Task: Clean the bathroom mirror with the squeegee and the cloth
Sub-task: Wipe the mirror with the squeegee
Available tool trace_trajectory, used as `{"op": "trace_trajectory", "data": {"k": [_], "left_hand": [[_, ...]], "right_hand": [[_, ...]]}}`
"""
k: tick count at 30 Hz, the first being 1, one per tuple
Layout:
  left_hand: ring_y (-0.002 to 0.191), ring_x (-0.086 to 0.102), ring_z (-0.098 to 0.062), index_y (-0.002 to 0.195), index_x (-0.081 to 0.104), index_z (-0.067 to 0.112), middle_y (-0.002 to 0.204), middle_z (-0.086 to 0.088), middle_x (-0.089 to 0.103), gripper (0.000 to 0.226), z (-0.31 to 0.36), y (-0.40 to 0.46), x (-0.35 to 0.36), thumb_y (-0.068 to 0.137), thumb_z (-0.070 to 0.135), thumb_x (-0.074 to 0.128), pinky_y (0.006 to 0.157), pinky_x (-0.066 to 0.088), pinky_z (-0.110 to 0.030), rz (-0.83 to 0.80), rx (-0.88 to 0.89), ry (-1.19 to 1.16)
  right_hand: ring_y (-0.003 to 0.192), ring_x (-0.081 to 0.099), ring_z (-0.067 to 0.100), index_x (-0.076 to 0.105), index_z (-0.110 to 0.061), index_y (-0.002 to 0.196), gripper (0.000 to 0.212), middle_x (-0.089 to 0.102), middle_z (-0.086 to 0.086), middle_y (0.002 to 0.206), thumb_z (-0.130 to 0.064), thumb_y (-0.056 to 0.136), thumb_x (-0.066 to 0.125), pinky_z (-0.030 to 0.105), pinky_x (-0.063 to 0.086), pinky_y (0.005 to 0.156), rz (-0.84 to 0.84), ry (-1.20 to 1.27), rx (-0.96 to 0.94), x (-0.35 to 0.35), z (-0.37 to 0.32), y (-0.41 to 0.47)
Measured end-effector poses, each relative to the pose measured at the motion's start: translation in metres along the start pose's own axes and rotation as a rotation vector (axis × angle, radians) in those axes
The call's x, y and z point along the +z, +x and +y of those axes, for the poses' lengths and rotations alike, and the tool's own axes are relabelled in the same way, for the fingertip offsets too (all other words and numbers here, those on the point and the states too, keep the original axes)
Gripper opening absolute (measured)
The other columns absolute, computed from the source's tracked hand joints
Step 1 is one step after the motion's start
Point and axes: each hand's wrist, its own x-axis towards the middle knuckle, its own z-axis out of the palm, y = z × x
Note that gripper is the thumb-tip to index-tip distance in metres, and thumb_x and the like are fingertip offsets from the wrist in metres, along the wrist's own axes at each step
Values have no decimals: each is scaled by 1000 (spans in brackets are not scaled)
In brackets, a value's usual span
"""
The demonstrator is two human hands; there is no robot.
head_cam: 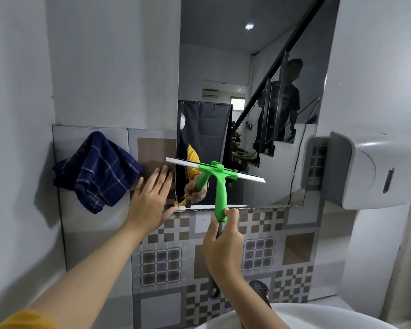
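The mirror (247, 67) hangs on the wall ahead, above patterned tiles. A green squeegee (220, 184) with a white blade lies against the mirror's lower part, its blade tilted down to the right. My right hand (222, 243) is shut on the squeegee's handle just below the mirror's bottom edge. My left hand (152, 198) rests flat on the tiled wall beside the mirror's lower left corner, fingers apart, holding nothing. A dark blue checked cloth (95, 172) hangs bunched on the wall to the left of that hand, apart from it.
A white and grey dispenser (358, 169) juts from the wall to the right of the mirror. A white basin rim (318, 314) and a dark tap (259, 289) lie below my right arm. A person is reflected in the mirror.
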Motion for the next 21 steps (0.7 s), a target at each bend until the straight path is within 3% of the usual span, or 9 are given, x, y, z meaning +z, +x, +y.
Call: {"op": "trace_trajectory", "data": {"k": [12, 18, 21], "left_hand": [[141, 17, -23, 139, 34, 10, 154, -7, 19, 78, -3, -8, 10, 81, 60, 44, 108, 19, -48, 12, -29, -71], [139, 22, -24, 136, 39, 5, 150, -10, 26, 79, -2, -11, 15, 81, 61, 45, 109, 20, -45, 48, -66, -78], [140, 19, -22, 137, 38, 6, 151, -8, 24, 80, -3, -12, 16, 80, 62, 47, 109, 19, -45, 50, -77, -91]], "right_hand": [[43, 50, 17, 41, -14, 109, 17, 56, -1, 65, -18, 96, 52, 28, 40, 35, -85, -275, -152, -29, 36, 11], [46, 53, 21, 43, -12, 110, 18, 58, 0, 67, -17, 95, 52, 37, 48, 37, -95, -280, -158, -32, 41, 14], [46, 54, 21, 46, -8, 110, 19, 61, 2, 68, -15, 95, 54, 34, 46, 36, -92, -288, -178, -33, 44, 15]]}}
